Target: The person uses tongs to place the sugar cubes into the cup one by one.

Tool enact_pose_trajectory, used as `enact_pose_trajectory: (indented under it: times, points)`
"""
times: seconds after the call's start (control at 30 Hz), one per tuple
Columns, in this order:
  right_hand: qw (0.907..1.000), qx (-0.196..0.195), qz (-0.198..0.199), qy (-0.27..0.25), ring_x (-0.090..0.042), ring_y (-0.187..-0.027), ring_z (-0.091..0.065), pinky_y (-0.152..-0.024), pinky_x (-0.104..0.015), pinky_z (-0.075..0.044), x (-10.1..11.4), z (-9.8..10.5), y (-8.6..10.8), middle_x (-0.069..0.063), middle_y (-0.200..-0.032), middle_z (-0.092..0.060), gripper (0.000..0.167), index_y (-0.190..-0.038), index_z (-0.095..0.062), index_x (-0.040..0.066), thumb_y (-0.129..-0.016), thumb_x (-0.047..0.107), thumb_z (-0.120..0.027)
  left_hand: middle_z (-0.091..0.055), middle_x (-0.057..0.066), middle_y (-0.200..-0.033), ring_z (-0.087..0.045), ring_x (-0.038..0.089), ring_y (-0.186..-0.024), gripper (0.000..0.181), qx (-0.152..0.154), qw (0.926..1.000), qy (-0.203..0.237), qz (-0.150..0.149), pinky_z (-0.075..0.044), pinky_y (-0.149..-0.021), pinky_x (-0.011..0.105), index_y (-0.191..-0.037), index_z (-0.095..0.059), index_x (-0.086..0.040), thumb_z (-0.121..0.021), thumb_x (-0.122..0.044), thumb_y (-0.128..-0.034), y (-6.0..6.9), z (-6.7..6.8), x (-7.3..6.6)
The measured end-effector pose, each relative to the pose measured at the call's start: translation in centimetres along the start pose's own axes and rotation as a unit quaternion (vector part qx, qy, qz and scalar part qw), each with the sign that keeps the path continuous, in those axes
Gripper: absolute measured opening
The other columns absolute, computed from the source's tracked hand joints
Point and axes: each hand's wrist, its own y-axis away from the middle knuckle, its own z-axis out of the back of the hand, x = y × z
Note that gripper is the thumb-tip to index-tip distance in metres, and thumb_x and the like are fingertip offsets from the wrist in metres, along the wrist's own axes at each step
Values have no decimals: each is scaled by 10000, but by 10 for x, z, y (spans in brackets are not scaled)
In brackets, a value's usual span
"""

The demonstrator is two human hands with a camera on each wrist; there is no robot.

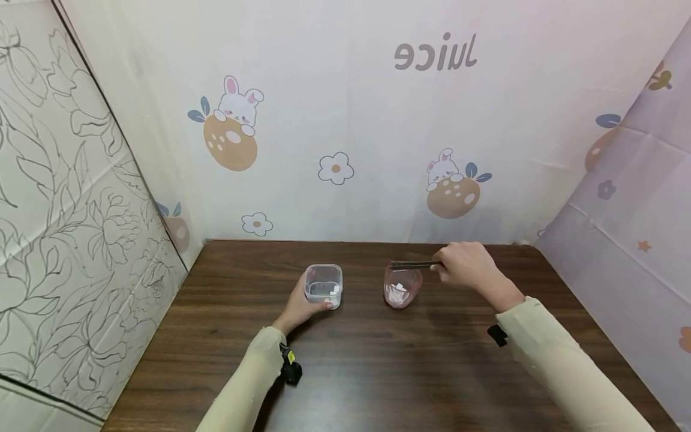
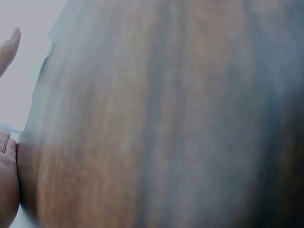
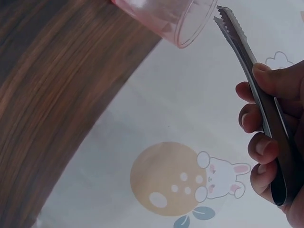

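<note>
My left hand (image 1: 298, 309) grips a clear square plastic container (image 1: 324, 273) from its left side, with the thumb at the near wall. Small white pieces (image 1: 334, 290) lie in the container's right part. In the left wrist view only bits of that hand (image 2: 7, 183) show at the left edge. My right hand (image 1: 466, 264) holds metal tongs (image 3: 266, 104), fingers wrapped round the arms. Above the rim of a pink see-through cup (image 1: 412, 283) are the tongs' serrated tips, close together with nothing visible between them. White pieces (image 1: 397, 294) lie inside the cup.
Both vessels stand on a dark wood-grain table (image 1: 367, 372). A printed cloth (image 1: 345, 120) hangs right behind its far edge, and more cloth stands along the left and right sides. Each wrist bears a small black device (image 1: 291, 366).
</note>
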Motion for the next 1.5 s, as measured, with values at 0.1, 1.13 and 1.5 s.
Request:
enact_pose_trajectory:
  times: [0.1,1.13,1.5]
  points:
    - [10000,-81,58,5,-127,-447,-379,-396,-303,-291,3,0,-4,60,-511,-464,179,-640,-655,179,-800,186,-733,-388,207,-1434,-380,336,-1293,1035,-1,10000,20,33,-289,-1067,476,-1471,-269,-21,-884,-84,-641,1,0,1]
    - [9940,-448,1002,-15,-92,-460,-278,-399,-272,-253,77,-7,-68,82,-485,-379,345,-532,-492,196,-768,202,-744,-392,190,-1435,-387,306,-1291,1040,-16,10000,-41,73,-291,-1072,437,-1474,-270,-41,-886,-77,-637,0,0,-1]
    - [9919,-316,1195,292,-103,-474,-292,-385,-277,-278,96,-12,-82,58,-510,-414,366,-534,-493,174,-743,244,-785,-373,220,-1443,-368,349,-1300,1039,12,10000,2,85,-281,-1070,481,-1476,-262,-15,-882,-72,-645,0,1,-2]
